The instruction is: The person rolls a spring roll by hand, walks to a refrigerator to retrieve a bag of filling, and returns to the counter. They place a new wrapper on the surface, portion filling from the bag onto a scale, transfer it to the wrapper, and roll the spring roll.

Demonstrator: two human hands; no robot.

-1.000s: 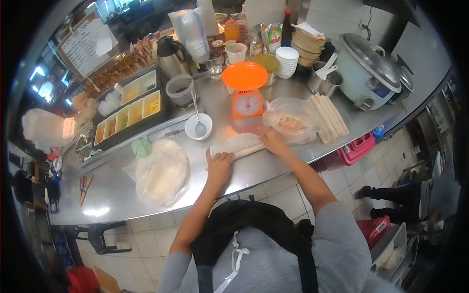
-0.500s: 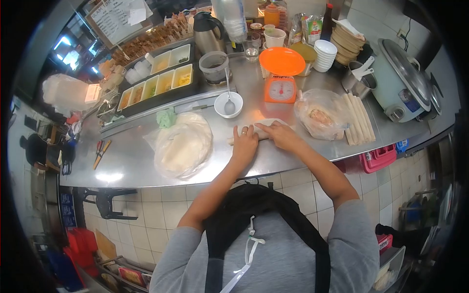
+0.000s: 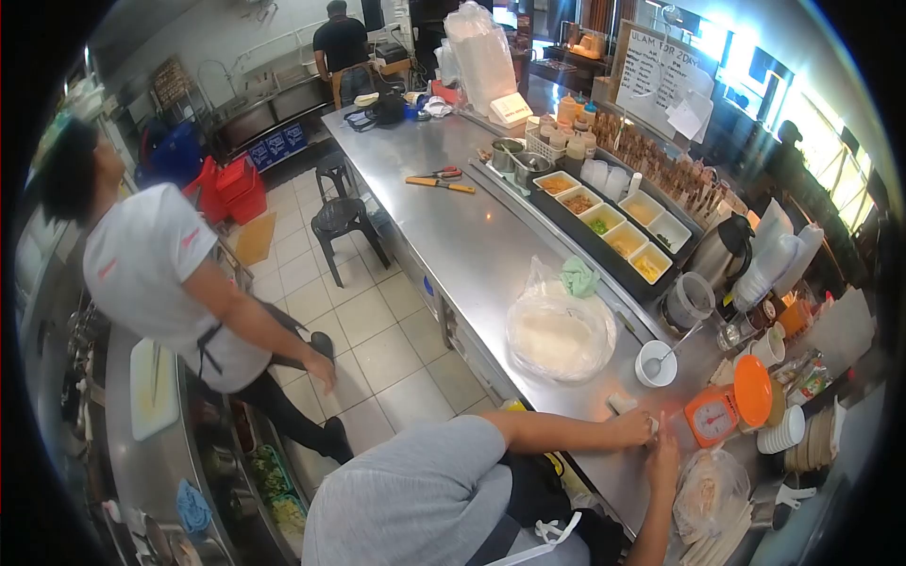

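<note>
A pale, uncooked spring roll (image 3: 620,404) lies on the steel counter, one end showing past my left hand (image 3: 636,429). The fingers of that hand are curled over the roll. Right beside it, my right hand (image 3: 663,455) is at the roll's other end, its fingers close together and partly blurred. Beyond my hands sit a white bowl (image 3: 655,364) with a spoon in it and an orange kitchen scale (image 3: 710,418). A plastic bag of round wrappers (image 3: 559,338) is farther left. Near my right forearm are a clear bag of filling (image 3: 710,492) and several rolled spring rolls (image 3: 722,541).
Filling trays (image 3: 602,219) line the counter's back edge beside a steel jug (image 3: 722,250). Scissors and a yellow-handled tool (image 3: 440,184) lie farther along the counter (image 3: 453,241). A person in a white shirt (image 3: 156,274) stands behind; a black stool (image 3: 337,219) is on the floor.
My view has swung left, so the aisle and a co-worker now show. Both hands stay at the roll and now appear lower right, closer together.
</note>
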